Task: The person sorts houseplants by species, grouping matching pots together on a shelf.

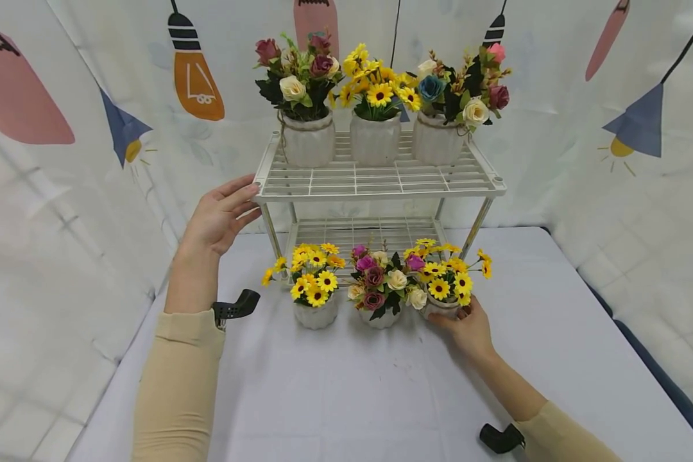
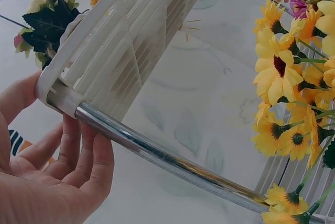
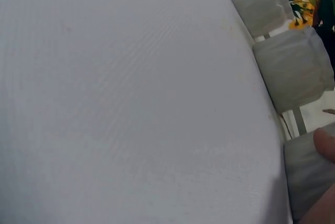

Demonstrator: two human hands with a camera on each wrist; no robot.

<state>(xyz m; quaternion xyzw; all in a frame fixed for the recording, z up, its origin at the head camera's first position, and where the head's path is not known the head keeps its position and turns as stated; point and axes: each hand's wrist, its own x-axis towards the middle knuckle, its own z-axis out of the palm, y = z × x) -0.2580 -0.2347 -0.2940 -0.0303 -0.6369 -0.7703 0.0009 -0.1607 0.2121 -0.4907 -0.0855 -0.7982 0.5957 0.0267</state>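
Note:
My left hand (image 1: 216,215) holds the upper front left corner of a white two-tier wire rack (image 1: 375,192). In the left wrist view its thumb touches the corner and its fingers reach behind the metal post (image 2: 157,153). With thumb and fingers on opposite sides, my right hand (image 1: 470,330) grips a whitish pot of yellow flowers (image 1: 441,309), right of two others in front of the rack. Beside it stands a pot of purple and cream roses (image 1: 381,317), then another pot of yellow flowers (image 1: 316,314). The right wrist view shows only part of that hand.
On the upper tier stand a pot of roses (image 1: 308,141), a middle pot of yellow flowers (image 1: 375,141) and a pot of mixed roses (image 1: 437,142). White cloth covers the table (image 1: 369,398). Printed curtains (image 1: 554,160) close in the back and sides.

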